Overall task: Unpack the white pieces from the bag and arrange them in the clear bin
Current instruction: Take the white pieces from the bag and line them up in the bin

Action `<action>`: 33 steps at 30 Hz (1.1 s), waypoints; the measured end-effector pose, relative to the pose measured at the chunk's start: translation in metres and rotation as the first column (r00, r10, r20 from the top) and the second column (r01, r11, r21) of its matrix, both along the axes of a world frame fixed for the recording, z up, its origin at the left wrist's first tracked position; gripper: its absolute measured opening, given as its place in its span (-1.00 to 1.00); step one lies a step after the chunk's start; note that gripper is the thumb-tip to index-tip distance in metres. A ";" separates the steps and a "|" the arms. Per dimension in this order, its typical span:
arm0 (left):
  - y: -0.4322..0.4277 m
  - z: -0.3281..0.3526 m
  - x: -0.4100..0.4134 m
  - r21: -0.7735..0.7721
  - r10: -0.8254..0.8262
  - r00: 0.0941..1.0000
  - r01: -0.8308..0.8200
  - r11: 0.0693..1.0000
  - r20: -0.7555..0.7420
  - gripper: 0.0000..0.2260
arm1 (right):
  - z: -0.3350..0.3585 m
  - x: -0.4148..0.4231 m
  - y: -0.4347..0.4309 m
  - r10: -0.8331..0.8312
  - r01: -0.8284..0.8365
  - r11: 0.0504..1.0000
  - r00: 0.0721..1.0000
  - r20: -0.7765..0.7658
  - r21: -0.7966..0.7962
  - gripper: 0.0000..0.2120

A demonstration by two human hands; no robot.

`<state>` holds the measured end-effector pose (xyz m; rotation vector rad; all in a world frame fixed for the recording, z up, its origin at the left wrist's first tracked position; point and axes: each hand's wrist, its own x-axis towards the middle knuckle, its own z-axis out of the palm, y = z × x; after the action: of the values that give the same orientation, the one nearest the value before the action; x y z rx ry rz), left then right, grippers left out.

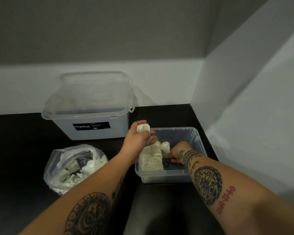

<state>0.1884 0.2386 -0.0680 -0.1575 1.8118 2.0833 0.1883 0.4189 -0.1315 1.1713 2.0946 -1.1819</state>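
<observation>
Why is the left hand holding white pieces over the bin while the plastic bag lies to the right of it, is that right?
Not quite. The head view shows the plastic bag lying to the left of the clear bin, not the right. The rest holds: the left hand holds white pieces over the bin.

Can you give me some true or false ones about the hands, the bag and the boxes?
1. The left hand is holding white pieces. True.
2. The clear bin has nothing in it yet. False: white pieces already stand in rows on its left side.
3. The right hand is down inside the clear bin. True.
4. The plastic bag lies to the right of the clear bin. False: it lies to the left of it, on the dark table.
5. The big box with the Megabox label sits in front of the bag, nearest the person. False: it sits behind the bag, by the wall.
</observation>
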 end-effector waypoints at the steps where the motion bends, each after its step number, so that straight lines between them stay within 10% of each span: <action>1: -0.001 0.001 -0.001 -0.010 -0.019 1.000 0.019 1.000 0.008 -0.50 | 0.003 0.001 0.001 -0.021 0.020 0.999 1.000 -0.013 -0.028 -0.77; 13: 0.008 0.013 0.001 -0.311 -0.220 0.950 0.146 0.939 -0.220 -0.09 | 0.087 0.040 0.009 0.085 -0.228 0.956 0.817 -0.570 -0.183 -0.84; 23: 0.025 0.016 0.009 -0.431 -0.326 0.875 0.156 0.889 -0.357 -0.11 | 0.087 0.057 0.016 -0.049 -0.272 0.832 0.832 -0.552 -0.483 -0.81; 33: 0.025 0.008 0.002 -0.221 -0.199 0.947 0.144 0.965 -0.251 -0.38 | 0.080 0.050 0.014 -0.056 -0.230 0.907 0.764 -0.643 -0.352 -0.84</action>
<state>0.1904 0.2637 -0.0596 0.2397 2.1104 1.8721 0.2381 0.4325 -0.0518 0.4806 2.1338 -2.0787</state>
